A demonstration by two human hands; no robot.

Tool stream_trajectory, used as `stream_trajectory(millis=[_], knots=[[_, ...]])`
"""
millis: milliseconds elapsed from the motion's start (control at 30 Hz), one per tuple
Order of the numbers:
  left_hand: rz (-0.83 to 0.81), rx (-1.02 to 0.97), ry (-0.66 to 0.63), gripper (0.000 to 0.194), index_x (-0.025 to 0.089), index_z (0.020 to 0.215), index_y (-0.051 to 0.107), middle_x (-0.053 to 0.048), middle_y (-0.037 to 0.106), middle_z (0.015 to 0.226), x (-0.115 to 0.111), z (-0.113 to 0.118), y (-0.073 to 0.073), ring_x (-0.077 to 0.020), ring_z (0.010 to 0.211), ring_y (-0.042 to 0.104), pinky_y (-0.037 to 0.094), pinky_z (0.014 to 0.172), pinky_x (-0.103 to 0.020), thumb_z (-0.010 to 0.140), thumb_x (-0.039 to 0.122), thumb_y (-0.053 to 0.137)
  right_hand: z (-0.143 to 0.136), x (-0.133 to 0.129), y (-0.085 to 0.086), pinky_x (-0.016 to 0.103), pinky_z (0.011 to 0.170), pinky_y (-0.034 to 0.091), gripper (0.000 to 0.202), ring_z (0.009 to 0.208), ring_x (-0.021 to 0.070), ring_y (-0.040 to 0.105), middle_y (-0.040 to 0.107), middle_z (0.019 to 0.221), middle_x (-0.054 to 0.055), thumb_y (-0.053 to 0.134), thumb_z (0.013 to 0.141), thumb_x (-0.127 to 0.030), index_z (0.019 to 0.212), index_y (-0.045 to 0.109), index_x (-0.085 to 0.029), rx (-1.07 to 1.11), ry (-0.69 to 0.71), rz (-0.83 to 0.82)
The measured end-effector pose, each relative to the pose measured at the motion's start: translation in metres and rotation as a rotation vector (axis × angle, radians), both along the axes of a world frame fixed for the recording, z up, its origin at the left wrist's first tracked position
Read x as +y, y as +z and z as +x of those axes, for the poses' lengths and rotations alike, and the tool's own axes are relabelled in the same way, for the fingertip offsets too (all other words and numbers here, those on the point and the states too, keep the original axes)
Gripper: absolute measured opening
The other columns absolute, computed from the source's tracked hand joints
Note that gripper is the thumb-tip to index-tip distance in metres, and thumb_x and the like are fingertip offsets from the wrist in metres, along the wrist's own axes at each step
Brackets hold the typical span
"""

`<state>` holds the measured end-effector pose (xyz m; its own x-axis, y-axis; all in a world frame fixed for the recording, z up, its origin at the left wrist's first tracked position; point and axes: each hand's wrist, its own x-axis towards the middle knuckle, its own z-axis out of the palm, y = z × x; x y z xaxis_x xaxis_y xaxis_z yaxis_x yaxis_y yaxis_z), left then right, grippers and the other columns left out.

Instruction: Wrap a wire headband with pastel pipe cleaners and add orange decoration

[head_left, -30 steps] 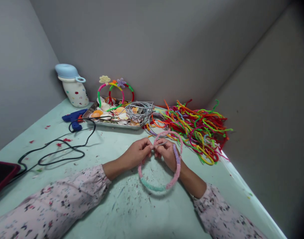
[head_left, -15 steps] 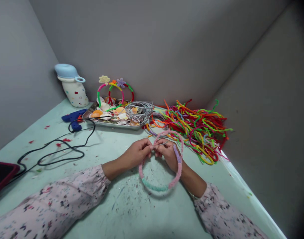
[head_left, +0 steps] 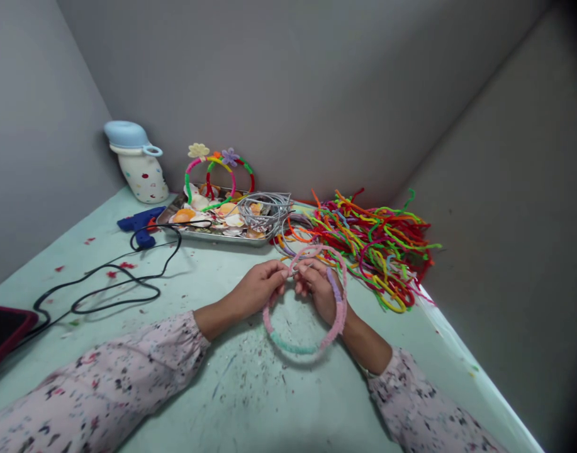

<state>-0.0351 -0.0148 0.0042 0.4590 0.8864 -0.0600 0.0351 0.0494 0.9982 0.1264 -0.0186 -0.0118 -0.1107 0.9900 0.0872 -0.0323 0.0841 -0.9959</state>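
Beneath everything, a smooth mint-green table point(head_left: 231, 402), speckled with dark flecks and small red scraps. Toward the far right, a tangled heap of chenille stems point(head_left: 377, 245), fuzzy and pliable, mostly red, lime, yellow and orange. Left of that, a shallow rectangular metal tray point(head_left: 212, 237), shiny at the rim, with rounded shells point(head_left: 231, 211) inside and looped grey wire point(head_left: 267, 211) at its right end, slick and springy-looking.

Nearer, in front of the tray and heap, a chenille-wrapped ring point(head_left: 292, 348): plush, nearly circular, banded in pink, lilac and mint. At its upper left, the left hand point(head_left: 260, 288), thumb and fingertips pinched on the pink stretch. Just beside, the right hand point(head_left: 320, 290), wrist behind the ring's right side, fingertips gripping a slim grey strand point(head_left: 301, 272). Cannot tell the strand's exact path between the fingers.

Apparently a binding or joining step, not yet complete. Calls for a firm left pinch and small, controlled turns by the right fingertips, without crushing the soft pile.
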Motion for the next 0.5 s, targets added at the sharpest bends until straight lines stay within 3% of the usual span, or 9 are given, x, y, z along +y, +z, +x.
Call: stream_trajectory(millis=[500], knots=[[-0.021,-0.023,0.023,0.021,0.016,0.078,0.051,0.005,0.05,0.053,0.0003,-0.0001,0.0011,-0.0031,0.032,0.035,0.026,0.031,-0.015,0.08,0.037,0.052,0.0003,-0.0006,-0.0003,0.022,0.045,0.039,0.028,0.049,0.0104,0.051,0.057,0.063,-0.001,0.052,0.082,-0.043,0.09,0.059,-0.017,-0.043,-0.011,0.056]])
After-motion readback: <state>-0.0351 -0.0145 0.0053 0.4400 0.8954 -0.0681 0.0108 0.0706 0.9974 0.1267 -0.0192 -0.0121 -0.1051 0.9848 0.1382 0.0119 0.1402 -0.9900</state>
